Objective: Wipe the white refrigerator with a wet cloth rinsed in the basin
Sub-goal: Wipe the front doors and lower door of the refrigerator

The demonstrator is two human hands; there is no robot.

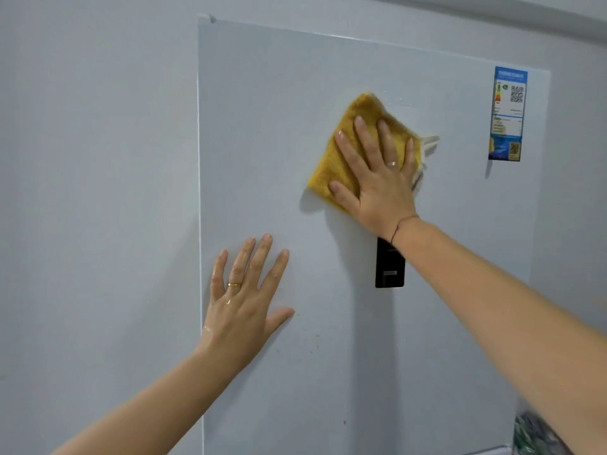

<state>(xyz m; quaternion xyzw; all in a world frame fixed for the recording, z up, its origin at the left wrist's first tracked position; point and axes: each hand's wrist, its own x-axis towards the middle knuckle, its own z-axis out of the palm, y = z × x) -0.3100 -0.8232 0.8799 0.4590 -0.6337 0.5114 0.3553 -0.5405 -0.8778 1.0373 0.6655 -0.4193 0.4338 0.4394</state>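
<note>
The white refrigerator door [272, 133] fills the middle of the head view. A yellow cloth [341, 149] with a white fringe on its right side lies flat against the upper part of the door. My right hand [377, 178] presses on the cloth with the palm and spread fingers. My left hand [243, 300] rests flat on the bare door lower down, near the door's left edge, fingers apart, wet, holding nothing. Small brown specks mark the door below the left hand. The basin is out of view.
A black control panel [389, 270] sits on the door under my right wrist. A blue energy label [507, 113] is stuck near the door's upper right corner. A pale wall [98, 192] runs left of the refrigerator. A patterned item [528, 435] shows at the lower right.
</note>
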